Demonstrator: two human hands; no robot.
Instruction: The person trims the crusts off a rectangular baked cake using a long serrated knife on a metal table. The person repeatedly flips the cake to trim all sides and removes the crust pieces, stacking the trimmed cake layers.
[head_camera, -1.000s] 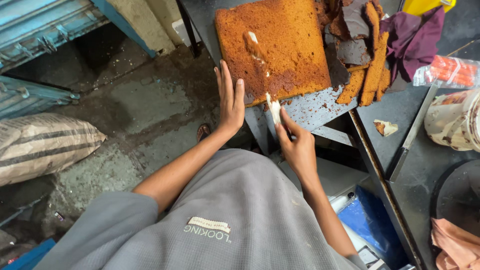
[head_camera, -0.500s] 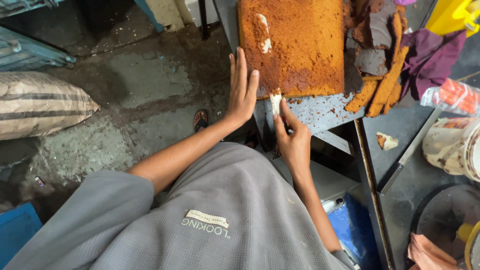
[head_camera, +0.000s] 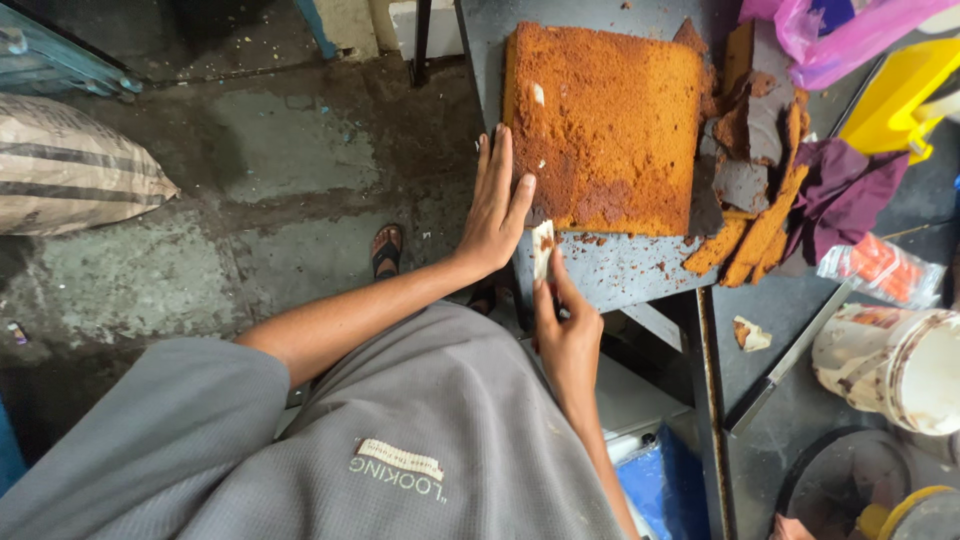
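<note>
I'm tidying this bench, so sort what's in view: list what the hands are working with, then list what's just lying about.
In use:
- left hand, flat against the sponge cake slab
- right hand, holding a cream-smeared scraper

Lying about:
- cake trimmings
- long knife
- smeared white tub
- purple cloth
- pink plastic bag
- striped sack

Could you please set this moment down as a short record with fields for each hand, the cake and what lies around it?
Left hand: left hand lies flat, fingers spread, against the near left edge of the rectangular orange-brown sponge cake slab.
Right hand: right hand grips a small cream-smeared flat tool at the cake's near corner.
Cake: lies on a dark grey metal table, with crumbs and a few white smears.
Beside the cake: heap of cut brown cake trimmings.
Further right: long knife and white smeared plastic bucket.
</note>
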